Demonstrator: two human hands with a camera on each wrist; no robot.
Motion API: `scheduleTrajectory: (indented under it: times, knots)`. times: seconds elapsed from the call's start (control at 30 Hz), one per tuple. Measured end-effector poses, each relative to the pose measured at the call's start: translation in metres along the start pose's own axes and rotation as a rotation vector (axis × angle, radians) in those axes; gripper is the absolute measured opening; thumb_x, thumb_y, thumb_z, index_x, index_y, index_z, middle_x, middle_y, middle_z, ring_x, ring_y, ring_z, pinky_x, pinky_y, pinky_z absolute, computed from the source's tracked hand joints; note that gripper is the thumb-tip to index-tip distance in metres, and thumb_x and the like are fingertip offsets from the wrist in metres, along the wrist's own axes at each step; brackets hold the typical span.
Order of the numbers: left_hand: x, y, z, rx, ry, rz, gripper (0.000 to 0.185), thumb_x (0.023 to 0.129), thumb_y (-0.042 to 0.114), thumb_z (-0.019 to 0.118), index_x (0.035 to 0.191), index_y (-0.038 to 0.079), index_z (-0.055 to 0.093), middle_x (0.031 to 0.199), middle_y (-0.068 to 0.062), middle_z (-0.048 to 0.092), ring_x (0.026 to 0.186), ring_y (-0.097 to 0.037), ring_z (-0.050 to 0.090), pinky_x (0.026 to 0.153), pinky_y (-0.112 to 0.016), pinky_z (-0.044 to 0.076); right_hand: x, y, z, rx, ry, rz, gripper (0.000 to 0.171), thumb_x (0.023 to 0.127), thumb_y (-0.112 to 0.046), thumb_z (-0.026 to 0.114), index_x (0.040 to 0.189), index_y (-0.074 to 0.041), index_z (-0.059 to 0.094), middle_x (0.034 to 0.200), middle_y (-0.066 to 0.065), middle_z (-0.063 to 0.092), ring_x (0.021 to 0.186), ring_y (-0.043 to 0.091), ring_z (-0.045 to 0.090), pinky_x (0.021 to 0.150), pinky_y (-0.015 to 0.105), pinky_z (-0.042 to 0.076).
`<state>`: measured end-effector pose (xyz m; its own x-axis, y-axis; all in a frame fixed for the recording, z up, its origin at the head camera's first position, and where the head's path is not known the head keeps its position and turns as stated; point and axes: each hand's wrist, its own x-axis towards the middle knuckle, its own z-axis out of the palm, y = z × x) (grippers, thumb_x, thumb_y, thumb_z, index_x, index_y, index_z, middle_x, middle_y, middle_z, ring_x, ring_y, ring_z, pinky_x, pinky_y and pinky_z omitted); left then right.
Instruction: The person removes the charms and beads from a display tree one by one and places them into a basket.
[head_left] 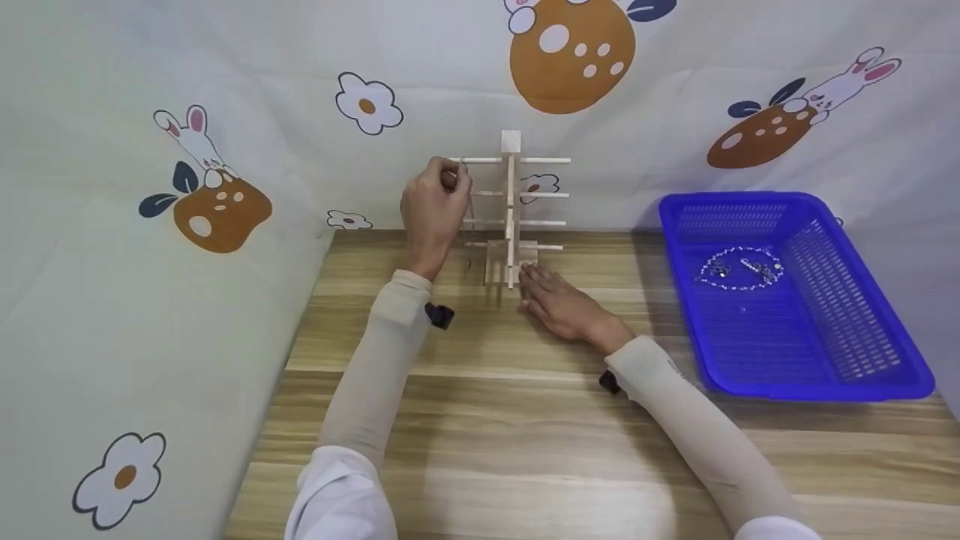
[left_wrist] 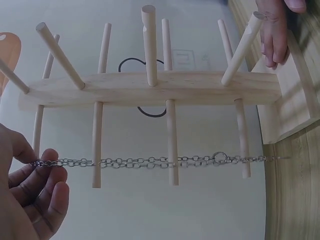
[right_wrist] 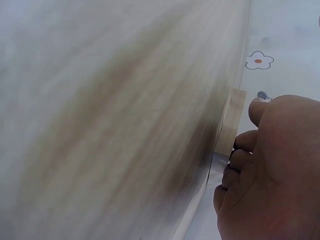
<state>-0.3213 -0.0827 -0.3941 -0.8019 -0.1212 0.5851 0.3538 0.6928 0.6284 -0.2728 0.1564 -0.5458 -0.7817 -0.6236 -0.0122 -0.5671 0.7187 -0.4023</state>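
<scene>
wood-grain tabletop (head_left: 525,420) in pale and mid-brown bands, running from near edge to back wall. white cloth backdrop (head_left: 675,135) behind and along the left side, printed with brown mushrooms (head_left: 571,52), white daisies with orange centres (head_left: 367,103) and small rabbits with pink ears (head_left: 191,139). cloth draped down over the left table edge, meeting the tabletop at the rear. blue plastic basket (head_left: 862,375) with slotted walls at far right on the tabletop. even, soft lighting; faint shadows only.
</scene>
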Motion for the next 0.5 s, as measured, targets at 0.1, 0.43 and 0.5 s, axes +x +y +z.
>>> scheduleTrajectory:
  times: [0.1,0.43,0.5]
  knots:
    - [0.002,0.000,-0.003,0.012,0.003,-0.005,0.022,0.104,0.022,0.066,0.101,0.003,0.078,0.078,-0.007,0.077,0.068,-0.018,0.067,0.064,-0.036,0.051,-0.001,-0.002,-0.001,0.006,-0.010,0.009,0.065,0.116,-0.032,0.042,0.167,0.005,0.023,0.176,0.025,0.018,0.165,0.041,0.016,0.135,0.058,0.015]
    - [0.009,-0.009,-0.017,-0.032,0.078,-0.017,0.018,0.103,0.018,0.064,0.096,0.006,0.074,0.086,-0.007,0.078,0.080,-0.019,0.073,0.076,-0.037,0.057,-0.001,-0.002,-0.004,0.015,-0.014,-0.001,0.064,0.116,-0.028,0.042,0.166,0.008,0.022,0.175,0.027,0.017,0.164,0.044,0.016,0.134,0.060,0.015]
    - [0.011,-0.011,-0.021,-0.042,0.088,-0.026,0.018,0.104,0.018,0.063,0.098,0.005,0.075,0.087,-0.007,0.078,0.080,-0.019,0.072,0.076,-0.034,0.057,0.000,-0.003,-0.005,0.016,-0.024,0.002,0.065,0.116,-0.029,0.041,0.166,0.007,0.021,0.176,0.027,0.017,0.165,0.043,0.015,0.135,0.059,0.015]
